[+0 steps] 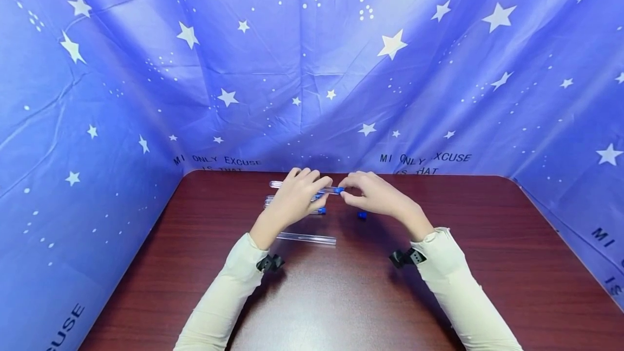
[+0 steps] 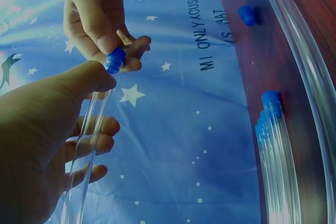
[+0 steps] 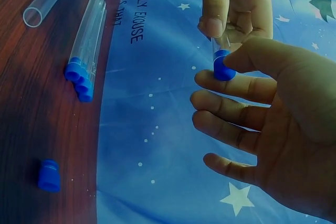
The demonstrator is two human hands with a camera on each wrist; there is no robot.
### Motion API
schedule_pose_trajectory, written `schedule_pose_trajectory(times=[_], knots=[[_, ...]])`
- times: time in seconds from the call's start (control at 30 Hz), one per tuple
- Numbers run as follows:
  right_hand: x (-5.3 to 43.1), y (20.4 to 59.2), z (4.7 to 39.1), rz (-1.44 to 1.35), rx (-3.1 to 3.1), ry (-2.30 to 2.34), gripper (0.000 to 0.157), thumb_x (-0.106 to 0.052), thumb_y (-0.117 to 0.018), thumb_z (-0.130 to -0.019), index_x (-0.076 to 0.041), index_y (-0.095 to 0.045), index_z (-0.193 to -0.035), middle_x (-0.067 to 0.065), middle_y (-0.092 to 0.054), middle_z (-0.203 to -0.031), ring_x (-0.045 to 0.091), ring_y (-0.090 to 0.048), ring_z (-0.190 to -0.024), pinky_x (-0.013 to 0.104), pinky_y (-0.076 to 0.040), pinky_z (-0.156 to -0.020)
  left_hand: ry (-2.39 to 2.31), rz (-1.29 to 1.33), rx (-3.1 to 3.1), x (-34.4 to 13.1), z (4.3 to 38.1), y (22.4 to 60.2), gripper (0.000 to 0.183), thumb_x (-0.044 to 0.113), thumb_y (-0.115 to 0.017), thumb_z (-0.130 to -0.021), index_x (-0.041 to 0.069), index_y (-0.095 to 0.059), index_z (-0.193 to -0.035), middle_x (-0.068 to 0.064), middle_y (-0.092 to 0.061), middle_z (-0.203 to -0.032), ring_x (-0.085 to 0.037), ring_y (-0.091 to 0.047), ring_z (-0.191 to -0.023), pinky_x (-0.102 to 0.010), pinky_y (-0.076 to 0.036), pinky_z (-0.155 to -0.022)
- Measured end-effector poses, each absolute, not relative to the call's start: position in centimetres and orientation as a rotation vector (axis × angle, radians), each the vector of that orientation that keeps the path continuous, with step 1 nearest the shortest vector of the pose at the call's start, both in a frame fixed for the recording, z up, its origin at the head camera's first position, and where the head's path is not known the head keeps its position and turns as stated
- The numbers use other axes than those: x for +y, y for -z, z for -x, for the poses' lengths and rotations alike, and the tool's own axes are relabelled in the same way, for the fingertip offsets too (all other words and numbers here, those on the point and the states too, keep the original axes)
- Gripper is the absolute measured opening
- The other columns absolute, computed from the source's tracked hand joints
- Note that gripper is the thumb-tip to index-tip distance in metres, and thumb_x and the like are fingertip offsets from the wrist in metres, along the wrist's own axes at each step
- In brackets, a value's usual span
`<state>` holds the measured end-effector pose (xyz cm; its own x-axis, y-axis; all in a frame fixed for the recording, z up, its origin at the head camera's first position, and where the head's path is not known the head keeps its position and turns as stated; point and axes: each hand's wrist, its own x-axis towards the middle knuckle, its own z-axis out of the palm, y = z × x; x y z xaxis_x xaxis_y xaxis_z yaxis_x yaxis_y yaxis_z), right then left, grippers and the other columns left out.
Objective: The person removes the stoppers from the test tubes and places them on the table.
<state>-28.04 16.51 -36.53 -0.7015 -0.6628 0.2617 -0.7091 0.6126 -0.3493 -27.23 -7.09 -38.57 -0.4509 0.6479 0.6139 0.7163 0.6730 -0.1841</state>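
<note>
My left hand [image 1: 296, 198] holds a clear test tube [image 2: 89, 148] near its capped end, thumb against the glass-like wall. At that end sits a blue cap [image 3: 224, 66], which my right hand [image 1: 379, 195] pinches between thumb and index finger. The right hand's other fingers are spread apart in the right wrist view. The cap's lower part appears inside the tube mouth. Below the hands lie several tubes with blue caps [image 3: 86, 40], side by side on the table. One loose blue cap [image 1: 362, 215] rests under the right hand.
An uncapped clear tube [image 1: 314, 240] lies on the dark red-brown table [image 1: 331, 307], nearer to me than the capped ones. A blue star-printed curtain [image 1: 273, 69] hangs round the table's back and sides.
</note>
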Motion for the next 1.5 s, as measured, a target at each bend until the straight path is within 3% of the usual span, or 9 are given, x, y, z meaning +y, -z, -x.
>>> schedule_pose_trajectory(times=[0.27,0.47,0.63,0.87,1.23,1.5], knots=[[16.6,36.6,27.8,-1.169,-2.722,-0.667,0.018,-0.015,-0.064,-0.097,-0.006,-0.075,-0.108,0.001,-0.068,-0.092,0.011,-0.051,-0.075,0.031,-0.044,-0.071,0.118,1.05,-2.185,-6.9,27.2,38.9,0.021,0.024,-0.072,-0.09,0.019,-0.066,-0.109,0.002,-0.06,-0.086,-0.019,-0.057,-0.079,-0.035,-0.049,-0.081],[16.5,37.6,27.2,-1.101,-2.682,-0.503,0.022,-0.019,-0.062,-0.097,-0.008,-0.074,-0.112,0.001,-0.067,-0.092,0.018,-0.058,-0.084,0.044,-0.048,-0.083,0.079,1.045,-2.181,-6.6,27.2,39.4,0.022,0.027,-0.072,-0.091,0.019,-0.065,-0.11,-0.001,-0.06,-0.087,-0.021,-0.059,-0.081,-0.035,-0.049,-0.081],[16.0,38.6,26.8,-1.038,-2.567,-0.322,0.022,-0.023,-0.058,-0.094,-0.01,-0.071,-0.105,0.004,-0.064,-0.091,0.026,-0.06,-0.089,0.049,-0.047,-0.088,0.056,1.037,-2.206,-6.5,27.2,39.8,0.019,0.028,-0.067,-0.094,0.018,-0.064,-0.11,-0.001,-0.061,-0.088,-0.021,-0.059,-0.083,-0.035,-0.048,-0.081],[15.5,38.9,26.9,-1.058,-2.475,-0.266,0.018,-0.022,-0.057,-0.094,-0.008,-0.069,-0.099,0.005,-0.063,-0.089,0.028,-0.059,-0.087,0.047,-0.047,-0.084,0.081,1.019,-2.214,-6.7,27.2,39.8,0.017,0.027,-0.068,-0.095,0.017,-0.064,-0.109,0.0,-0.061,-0.089,-0.021,-0.059,-0.084,-0.036,-0.048,-0.083],[15.5,38.7,27.2,-1.069,-2.493,-0.28,0.018,-0.019,-0.059,-0.094,-0.006,-0.068,-0.102,0.006,-0.064,-0.091,0.029,-0.061,-0.091,0.048,-0.047,-0.087,0.11,1.031,-2.216,-6.8,27.3,39.7,0.018,0.029,-0.066,-0.098,0.016,-0.064,-0.111,0.0,-0.061,-0.095,-0.02,-0.058,-0.088,-0.037,-0.047,-0.086],[15.3,38.7,27.2,-1.076,-2.482,-0.258,0.019,-0.02,-0.06,-0.095,-0.006,-0.069,-0.104,0.006,-0.065,-0.09,0.029,-0.061,-0.091,0.048,-0.047,-0.087,0.082,1.024,-2.195,-6.8,27.4,39.7,0.017,0.028,-0.07,-0.096,0.016,-0.063,-0.106,0.0,-0.061,-0.09,-0.021,-0.059,-0.087,-0.037,-0.047,-0.086]])
